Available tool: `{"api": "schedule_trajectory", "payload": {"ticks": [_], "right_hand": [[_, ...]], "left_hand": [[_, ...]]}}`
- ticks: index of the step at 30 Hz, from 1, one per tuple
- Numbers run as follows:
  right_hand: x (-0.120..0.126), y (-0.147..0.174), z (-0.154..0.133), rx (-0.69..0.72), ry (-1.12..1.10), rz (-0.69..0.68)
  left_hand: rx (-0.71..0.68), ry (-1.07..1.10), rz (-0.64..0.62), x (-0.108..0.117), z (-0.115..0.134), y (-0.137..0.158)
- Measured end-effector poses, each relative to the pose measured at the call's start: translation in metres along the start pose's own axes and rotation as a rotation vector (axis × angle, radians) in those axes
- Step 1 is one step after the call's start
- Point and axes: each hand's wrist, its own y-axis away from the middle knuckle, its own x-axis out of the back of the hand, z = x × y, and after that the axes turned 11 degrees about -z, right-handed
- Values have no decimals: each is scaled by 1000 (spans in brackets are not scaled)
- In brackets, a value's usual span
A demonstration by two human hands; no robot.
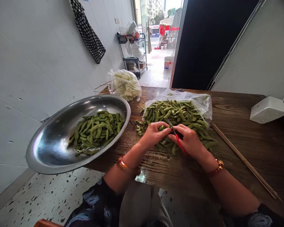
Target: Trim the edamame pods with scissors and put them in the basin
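In the head view, my right hand (pixel 188 138) is closed around a pair of red-handled scissors (pixel 180 143), blades pointing up and to the left. Close beside it, my left hand (pixel 156 132) pinches a green edamame pod (pixel 162 127) near the blades. Both hands are over the near edge of a heap of edamame pods (pixel 177 113), which spills from a clear plastic bag (pixel 204 105) onto the table. To the left, a large steel basin (pixel 54 135) contains another pile of pods (pixel 99 129). Small trimmed bits (pixel 140 128) lie between basin and heap.
The wooden table (pixel 229 126) carries a bundle of thin sticks (pixel 246 159) on the right and a white box (pixel 267 110) beyond it. A bag of cauliflower (pixel 125 83) sits at the back left. Past the table stand a cart (pixel 134 58) and an open doorway.
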Motion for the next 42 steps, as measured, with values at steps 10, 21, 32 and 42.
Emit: {"api": "schedule_trajectory", "payload": {"ticks": [10,21,32,42], "right_hand": [[2,-1,1,-66,-60,-1],[2,-1,-1,-43,-65,-1],[3,-1,-1,-31,-55,41],[-8,-3,4,-33,39,27]], "left_hand": [[21,547,176,13,-7,-5],[-19,518,112,9,-11,-4],[19,570,71,7,-9,-3],[10,581,113,7,-11,-6]]}}
